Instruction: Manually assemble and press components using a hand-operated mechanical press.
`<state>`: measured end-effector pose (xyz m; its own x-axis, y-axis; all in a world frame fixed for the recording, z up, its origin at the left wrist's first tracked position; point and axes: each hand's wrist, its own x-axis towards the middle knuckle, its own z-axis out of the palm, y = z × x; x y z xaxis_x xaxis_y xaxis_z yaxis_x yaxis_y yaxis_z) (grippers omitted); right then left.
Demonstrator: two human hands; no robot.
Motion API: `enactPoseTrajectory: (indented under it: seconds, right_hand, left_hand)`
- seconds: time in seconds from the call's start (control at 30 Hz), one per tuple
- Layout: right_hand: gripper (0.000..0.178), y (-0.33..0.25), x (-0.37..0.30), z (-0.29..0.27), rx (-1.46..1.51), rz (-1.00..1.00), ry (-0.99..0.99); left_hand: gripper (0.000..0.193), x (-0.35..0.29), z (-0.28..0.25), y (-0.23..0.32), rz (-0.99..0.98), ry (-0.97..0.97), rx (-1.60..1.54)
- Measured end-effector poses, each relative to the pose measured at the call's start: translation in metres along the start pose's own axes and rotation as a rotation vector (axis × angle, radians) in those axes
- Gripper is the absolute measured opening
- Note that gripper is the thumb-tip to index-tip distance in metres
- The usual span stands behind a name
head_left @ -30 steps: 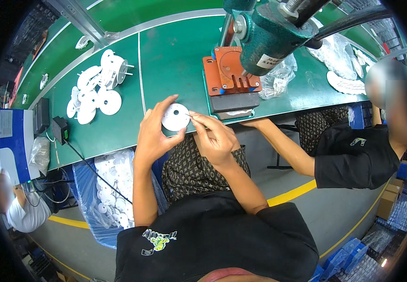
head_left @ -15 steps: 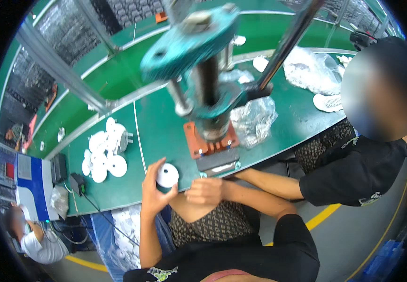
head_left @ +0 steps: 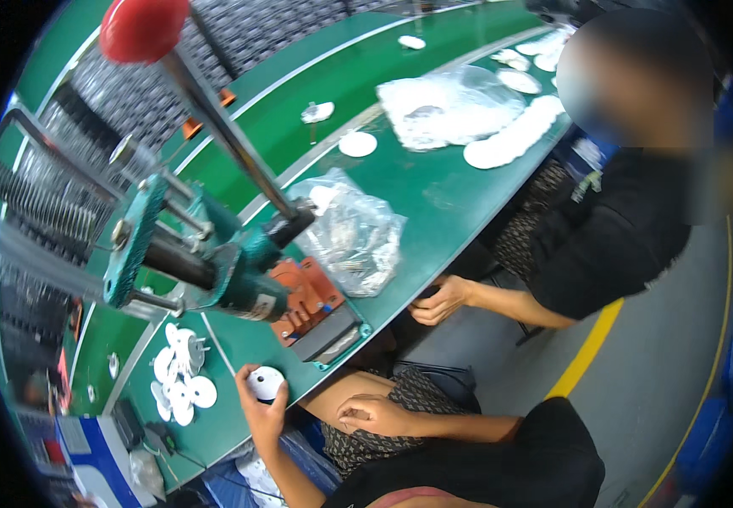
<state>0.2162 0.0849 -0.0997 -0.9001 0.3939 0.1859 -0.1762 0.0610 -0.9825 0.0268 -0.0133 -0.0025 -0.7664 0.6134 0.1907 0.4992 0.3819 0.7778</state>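
In my left hand (head_left: pixel 256 411) is a round white plastic disc (head_left: pixel 263 383) with a small dark hole, gripped between thumb and fingers at the table's near edge. My right hand (head_left: pixel 373 415) hovers over my thigh with its fingers curled in; whatever they may hold is hidden. Beyond the hands stands a green lever press (head_left: pixel 239 275) above an orange fixture plate (head_left: pixel 309 296), with a grey block (head_left: pixel 330 334) at its front. A pile of similar white discs (head_left: pixel 182 385) lies to the left of my left hand.
A clear plastic bag (head_left: pixel 349 233) lies right of the press. Farther back are another bag (head_left: pixel 447 106) and white parts (head_left: pixel 515 135). The press's red-knobbed lever (head_left: pixel 227 135) slants over the table. A co-worker's hand (head_left: pixel 441 302) is at the table edge on the right.
The view has swung right, so the press and disc pile appear farther left. My right hand has drawn away from the left, down over my thigh. The left still holds the disc.
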Motion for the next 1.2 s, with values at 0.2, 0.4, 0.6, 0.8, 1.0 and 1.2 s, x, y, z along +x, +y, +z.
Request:
enactPoseTrajectory:
  seconds: [0.2,0.4,0.6,0.8,1.0,1.2]
  right_hand:
    - [0.014,0.0,0.006,-0.002,-0.317,-0.096,0.115]
    - [0.013,0.007,0.009,-0.008,-0.605,-0.174,0.266]
    - [0.012,0.009,0.008,-0.017,-0.573,-0.114,0.273]
    - [0.014,0.008,0.013,-0.008,-0.615,-0.147,0.222]
    - [0.012,0.007,0.014,-0.016,-0.56,-0.172,0.272]
    - [0.02,-0.047,0.035,-0.011,-0.472,-0.517,0.383]
  left_hand:
    - [0.041,0.0,0.003,0.007,0.058,0.002,-0.066]
    - [0.017,0.0,0.004,0.007,0.08,0.016,-0.039]
    - [0.018,0.0,0.004,0.001,0.057,0.066,-0.085]
    - [0.022,-0.003,0.005,0.001,0.002,0.056,-0.054]
    - [0.028,-0.006,0.009,0.007,0.088,0.164,0.015]
    - [0.075,-0.003,0.011,0.001,0.231,0.187,0.337]
